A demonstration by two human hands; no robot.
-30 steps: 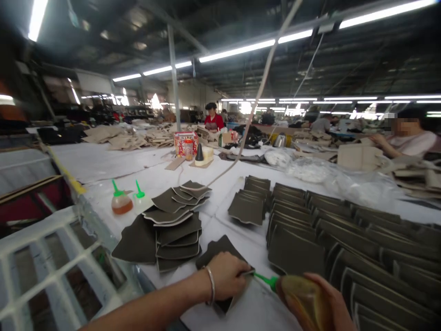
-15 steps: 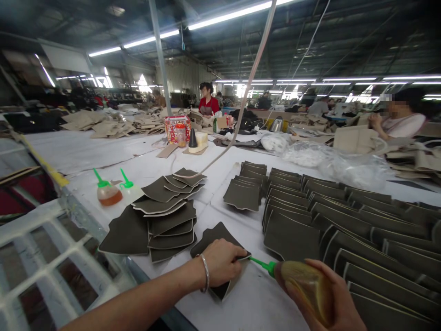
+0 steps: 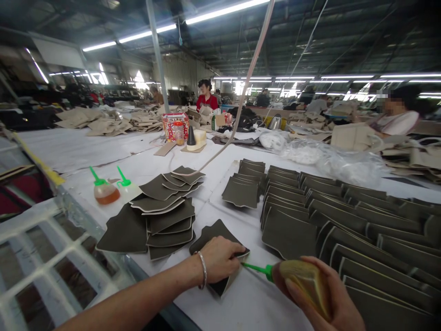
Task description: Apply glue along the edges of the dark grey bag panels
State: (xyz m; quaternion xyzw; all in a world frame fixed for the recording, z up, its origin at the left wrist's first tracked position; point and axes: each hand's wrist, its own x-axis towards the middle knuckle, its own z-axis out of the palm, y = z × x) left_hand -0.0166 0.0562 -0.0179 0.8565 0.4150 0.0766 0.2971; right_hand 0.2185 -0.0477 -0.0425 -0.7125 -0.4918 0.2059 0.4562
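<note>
My left hand [image 3: 220, 258] presses down on a dark olive cut piece [image 3: 214, 233] lying on the white table [image 3: 172, 165], fingers curled over its right edge. My right hand [image 3: 325, 296] grips an amber glue bottle [image 3: 303, 282] lying sideways. Its green nozzle [image 3: 255, 268] points left and touches the edge of the piece next to my left fingers. A silver bangle sits on my left wrist.
A fanned stack of similar pieces [image 3: 165, 209] lies to the left. Long overlapping rows of pieces [image 3: 330, 220] fill the right. Two green-capped glue bottles [image 3: 103, 191] stand at far left. A white grid rack [image 3: 44, 257] borders the table. Other people work farther back.
The view has tilted down slightly. The nozzle tip has slid a little left and down along the piece's edge; my left hand stays on the piece.
</note>
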